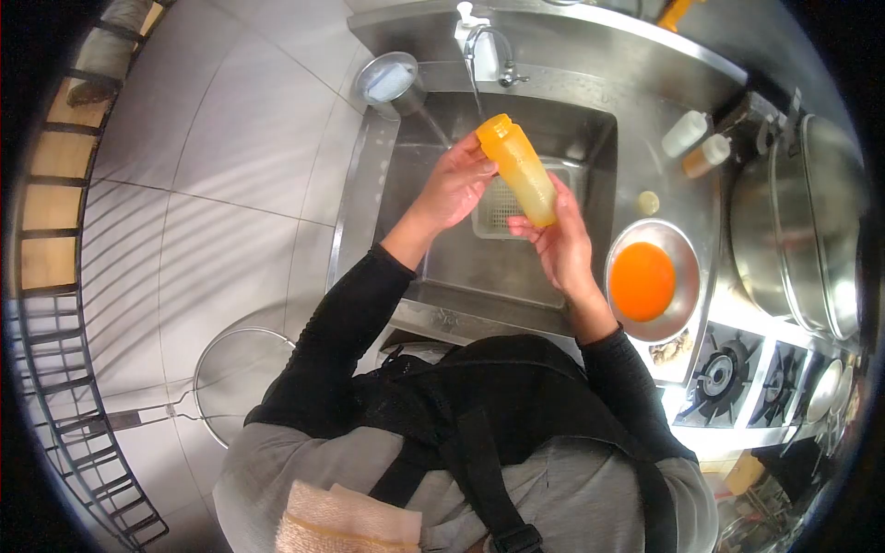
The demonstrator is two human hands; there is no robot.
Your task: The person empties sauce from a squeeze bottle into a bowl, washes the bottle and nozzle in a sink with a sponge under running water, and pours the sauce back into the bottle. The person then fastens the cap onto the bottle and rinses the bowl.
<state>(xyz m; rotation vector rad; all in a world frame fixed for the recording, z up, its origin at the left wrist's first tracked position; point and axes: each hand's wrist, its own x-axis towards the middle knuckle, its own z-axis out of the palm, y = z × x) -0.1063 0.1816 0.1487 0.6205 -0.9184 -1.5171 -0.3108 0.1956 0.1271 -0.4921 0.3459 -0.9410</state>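
Note:
A yellow, translucent squeeze bottle [519, 170] without a cap is tilted over the sink [452, 263], its open neck toward the faucet [489, 55]. My left hand [454, 187] grips it near the neck, fingers wrapped against its side. At the bottle's base, my right hand [562, 241] holds it between thumb and fingers. Behind the bottle, in the sink's bottom, lies a pale perforated strainer basket [498, 212], partly hidden. The faucet's spout ends just above the bottle's neck; whether water runs I cannot tell.
Right of the sink stands a metal bowl [685, 249] of orange liquid [643, 281]. Two squeeze bottles, one white [684, 135] and one brownish [706, 157], stand behind it. Large pots [770, 240] and gas burners [721, 373] are farther right. A metal container [389, 85] sits at the sink's left corner.

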